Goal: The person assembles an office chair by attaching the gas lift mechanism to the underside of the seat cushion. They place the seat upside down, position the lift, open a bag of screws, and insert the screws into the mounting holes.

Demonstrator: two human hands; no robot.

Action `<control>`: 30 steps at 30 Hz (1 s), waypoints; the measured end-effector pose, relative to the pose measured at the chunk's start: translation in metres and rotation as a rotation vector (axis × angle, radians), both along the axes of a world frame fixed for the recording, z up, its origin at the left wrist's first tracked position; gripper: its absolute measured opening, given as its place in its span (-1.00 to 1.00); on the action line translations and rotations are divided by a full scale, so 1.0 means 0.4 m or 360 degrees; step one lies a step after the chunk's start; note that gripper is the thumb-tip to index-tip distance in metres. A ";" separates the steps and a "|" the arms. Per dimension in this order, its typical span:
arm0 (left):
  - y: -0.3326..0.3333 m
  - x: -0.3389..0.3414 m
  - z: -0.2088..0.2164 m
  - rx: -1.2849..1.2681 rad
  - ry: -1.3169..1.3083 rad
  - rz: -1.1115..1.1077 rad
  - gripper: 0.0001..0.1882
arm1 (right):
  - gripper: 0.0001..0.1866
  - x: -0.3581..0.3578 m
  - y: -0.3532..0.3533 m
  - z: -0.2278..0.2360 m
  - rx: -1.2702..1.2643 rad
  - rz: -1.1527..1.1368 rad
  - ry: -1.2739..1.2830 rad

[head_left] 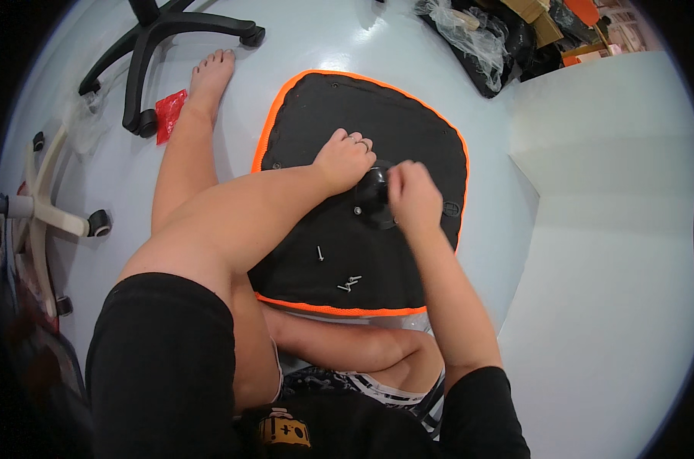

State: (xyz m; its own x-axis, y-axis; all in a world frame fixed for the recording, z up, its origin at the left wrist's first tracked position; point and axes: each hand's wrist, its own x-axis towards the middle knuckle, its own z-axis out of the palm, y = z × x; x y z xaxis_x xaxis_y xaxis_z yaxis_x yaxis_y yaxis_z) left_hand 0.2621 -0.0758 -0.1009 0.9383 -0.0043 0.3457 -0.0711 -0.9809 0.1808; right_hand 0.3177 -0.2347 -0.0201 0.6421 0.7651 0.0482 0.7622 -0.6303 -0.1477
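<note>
A black chair seat point(301, 115) with an orange edge lies underside up on the floor before me. Near its middle sits a black, rounded, shiny part point(374, 186) on a dark plate, with a bolt head point(358, 210) beside it. My left hand point(345, 162), fingers curled, is at the upper left of that part; whatever it may hold is hidden. On the other side, my right hand point(416, 197) is closed and slightly blurred, its fingers curled out of sight. A loose screw point(320, 253) and a small cluster of screws point(348, 284) lie on the seat's near half.
A black chair base point(152, 34) on casters stands at the upper left, a pale one point(52, 210) below it. A red packet point(170, 116) lies beside my foot. Clear plastic wrap point(477, 38) covers things at the upper right, and a white panel point(599, 252) bounds the right.
</note>
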 end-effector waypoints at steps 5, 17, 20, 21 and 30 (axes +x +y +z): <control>0.011 0.001 -0.001 -0.0344 0.0191 0.0014 -0.85 | -0.80 -0.156 -0.037 -0.052 -0.0014 0.0158 0.0186; 0.037 0.001 0.024 -0.0495 0.0393 -0.0098 -0.58 | -0.80 -0.151 -0.035 -0.101 0.0015 -0.0172 0.0219; 0.034 -0.001 0.019 -0.0483 0.0366 -0.0085 -0.58 | -0.78 -0.154 -0.047 -0.111 0.0195 -0.0021 0.0209; 0.033 0.000 0.023 -0.0480 0.0378 -0.0081 -0.58 | -0.78 -0.150 -0.050 -0.118 0.0119 -0.0018 0.0161; 0.035 0.002 0.031 -0.0471 0.0417 -0.0070 -0.58 | -0.75 -0.148 -0.056 -0.131 0.0212 -0.0085 0.0134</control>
State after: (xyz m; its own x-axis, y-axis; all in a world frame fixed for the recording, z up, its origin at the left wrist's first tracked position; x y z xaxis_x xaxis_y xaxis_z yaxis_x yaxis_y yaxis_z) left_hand 0.2627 -0.0620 -0.0885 0.9961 0.0176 0.0867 -0.0255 -0.8809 0.4726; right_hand 0.2586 -0.2570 -0.0724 0.6878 0.7201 0.0913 0.7094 -0.6402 -0.2947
